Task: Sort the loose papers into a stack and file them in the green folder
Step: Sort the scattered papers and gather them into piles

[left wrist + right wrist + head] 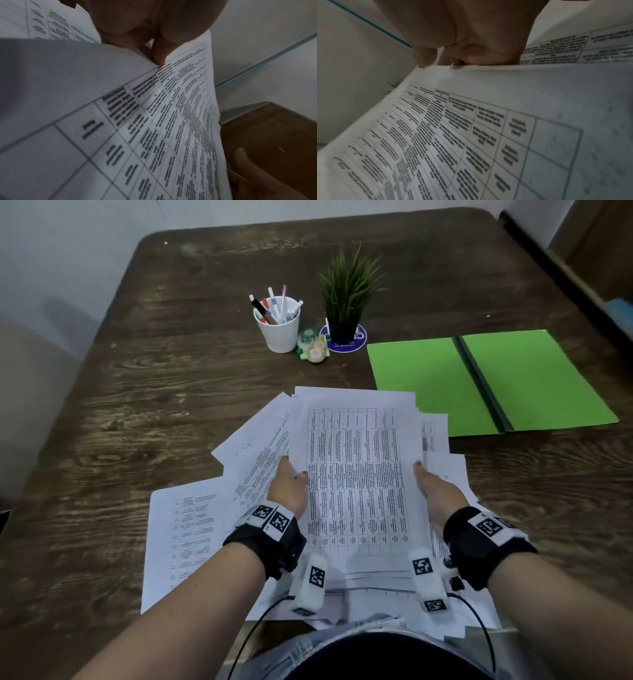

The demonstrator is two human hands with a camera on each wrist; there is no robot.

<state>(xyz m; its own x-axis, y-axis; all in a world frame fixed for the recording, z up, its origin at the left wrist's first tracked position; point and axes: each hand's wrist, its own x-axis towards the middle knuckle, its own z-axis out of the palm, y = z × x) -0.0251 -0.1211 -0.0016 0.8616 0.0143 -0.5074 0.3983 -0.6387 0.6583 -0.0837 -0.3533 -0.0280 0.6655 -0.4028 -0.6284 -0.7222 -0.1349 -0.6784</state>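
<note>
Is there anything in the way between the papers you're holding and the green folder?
Nothing visible is. The left hand and right hand hold the stack of papers by its sides. The green folder lies open to the right, its near corner tucked under loose sheets. The pen cup and plant stand off to the side.

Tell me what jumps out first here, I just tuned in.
Both hands, left hand and right hand, grip a sheaf of table-printed pages by its sides, above loose papers spread on the table. The green folder lies open to the right, nothing in it.
</note>
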